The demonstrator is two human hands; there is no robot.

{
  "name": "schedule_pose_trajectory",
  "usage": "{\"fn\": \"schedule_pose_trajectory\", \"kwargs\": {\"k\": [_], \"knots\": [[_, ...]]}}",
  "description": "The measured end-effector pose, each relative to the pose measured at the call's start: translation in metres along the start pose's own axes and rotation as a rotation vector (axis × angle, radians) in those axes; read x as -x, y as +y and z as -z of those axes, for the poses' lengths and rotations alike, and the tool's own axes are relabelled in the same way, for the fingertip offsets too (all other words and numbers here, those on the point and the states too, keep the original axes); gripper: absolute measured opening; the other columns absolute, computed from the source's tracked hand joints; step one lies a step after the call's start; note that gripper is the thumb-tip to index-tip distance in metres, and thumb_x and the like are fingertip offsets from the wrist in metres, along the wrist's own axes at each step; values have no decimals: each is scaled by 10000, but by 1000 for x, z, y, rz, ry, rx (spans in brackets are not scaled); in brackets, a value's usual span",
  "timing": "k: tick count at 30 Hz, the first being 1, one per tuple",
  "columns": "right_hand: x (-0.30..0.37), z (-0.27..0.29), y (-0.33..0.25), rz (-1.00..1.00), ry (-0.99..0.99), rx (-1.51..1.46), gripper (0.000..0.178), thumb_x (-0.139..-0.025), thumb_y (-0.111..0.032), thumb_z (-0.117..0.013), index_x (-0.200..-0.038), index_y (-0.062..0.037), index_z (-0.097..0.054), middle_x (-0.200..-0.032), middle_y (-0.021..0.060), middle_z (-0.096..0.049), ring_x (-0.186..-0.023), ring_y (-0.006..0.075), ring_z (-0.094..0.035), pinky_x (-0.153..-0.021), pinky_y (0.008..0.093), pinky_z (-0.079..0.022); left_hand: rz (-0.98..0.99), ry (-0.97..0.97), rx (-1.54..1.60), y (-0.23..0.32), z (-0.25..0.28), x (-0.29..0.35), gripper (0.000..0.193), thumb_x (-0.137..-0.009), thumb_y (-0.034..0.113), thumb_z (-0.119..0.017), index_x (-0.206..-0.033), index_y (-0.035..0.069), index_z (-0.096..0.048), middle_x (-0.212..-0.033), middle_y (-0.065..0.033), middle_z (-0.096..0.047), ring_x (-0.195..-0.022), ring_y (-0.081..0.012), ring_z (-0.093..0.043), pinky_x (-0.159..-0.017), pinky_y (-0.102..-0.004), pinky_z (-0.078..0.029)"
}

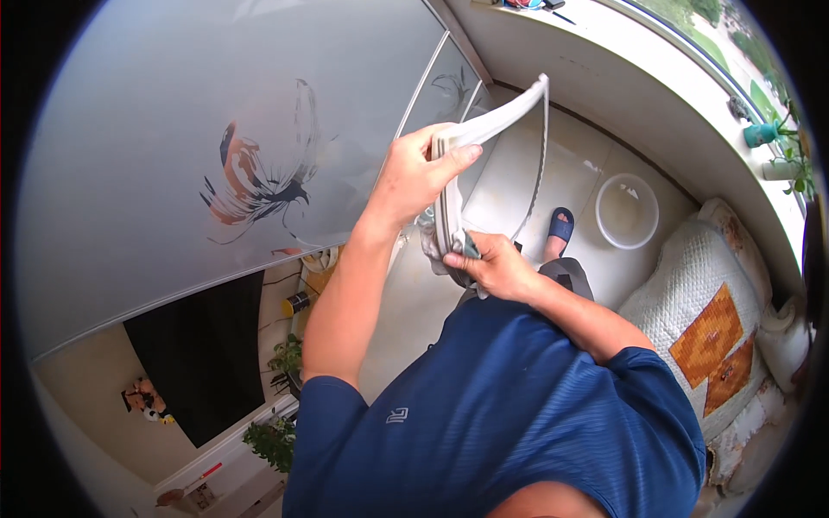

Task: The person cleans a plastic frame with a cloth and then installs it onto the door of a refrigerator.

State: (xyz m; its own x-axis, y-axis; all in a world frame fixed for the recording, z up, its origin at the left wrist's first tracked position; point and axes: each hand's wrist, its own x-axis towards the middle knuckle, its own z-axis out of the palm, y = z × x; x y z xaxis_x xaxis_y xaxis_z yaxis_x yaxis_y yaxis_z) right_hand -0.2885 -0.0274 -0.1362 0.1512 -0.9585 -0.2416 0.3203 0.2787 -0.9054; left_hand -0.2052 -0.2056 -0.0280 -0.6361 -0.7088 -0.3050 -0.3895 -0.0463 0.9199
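Folded layers of a long, white-and-grey, band-like piece [494,123] are held up in front of my body. My left hand [414,175] is closed around the upper part of the stack, its thumb lying across the layers. Lower down, the fingers of my right hand [501,264] pinch the same stack. Beyond my left thumb the band's free end sticks out up and to the right. From its tip a thin, chain-like strand [543,155] hangs toward my right hand. A crumpled grey bunch [436,249] sits below the layers, partly hidden by my hands.
A glossy grey cabinet door [164,112] with a flower print stands at left. On the pale tiled floor [561,160] are a round translucent tub [626,211] and my foot in a dark blue slipper [561,224]. Quilted bedding [682,293] lies right, below a windowsill with potted plants [786,170].
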Motion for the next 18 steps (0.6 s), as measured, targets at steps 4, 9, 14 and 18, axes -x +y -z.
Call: {"fn": "schedule_pose_trajectory", "kwargs": {"k": [4, 9, 14, 18], "knots": [[6, 18, 14, -18, 18, 149, 250, -1093, -264, -679, -1139, -23, -726, -757, 11, -648, -653, 83, -545, -622, 309, -490, -35, 91, -78, -10, -22, 4, 348, -1019, 54, -666, -1335, -91, -672, -1109, -158, -785, -952, -170, -755, -823, -298, -606], [6, 59, 41, -184, 394, -711, 433, -1148, -384, -541, -1322, -13, -682, -1160, 91, -768, -1007, 217, -731, -886, 398, -591, -137, 210, 105, -20, -59, 31, 542, -956, -100, -690, -1468, -51, -518, -1094, -172, -783, -930, -159, -759, -794, -273, -609], [5, 98, 0, -79, 272, -1156, 582, -1149, -475, -442, -1476, -7, -556, -1410, 181, -682, -1246, 352, -682, -1064, 531, -538, -27, 95, 262, -25, -89, 48, 705, -931, -84, -747, -1534, -20, -388, -1114, -169, -757, -994, -165, -738, -856, -295, -601], [19, 114, -15, 67, 161, -1132, 464, -915, -67, -542, -1354, 74, -599, -1288, 207, -714, -1135, 333, -720, -1035, 487, -572, -42, -43, 425, -64, -99, 52, 696, -951, -36, -741, -1537, -34, -366, -1163, -195, -740, -1056, -182, -725, -907, -334, -597]]}}
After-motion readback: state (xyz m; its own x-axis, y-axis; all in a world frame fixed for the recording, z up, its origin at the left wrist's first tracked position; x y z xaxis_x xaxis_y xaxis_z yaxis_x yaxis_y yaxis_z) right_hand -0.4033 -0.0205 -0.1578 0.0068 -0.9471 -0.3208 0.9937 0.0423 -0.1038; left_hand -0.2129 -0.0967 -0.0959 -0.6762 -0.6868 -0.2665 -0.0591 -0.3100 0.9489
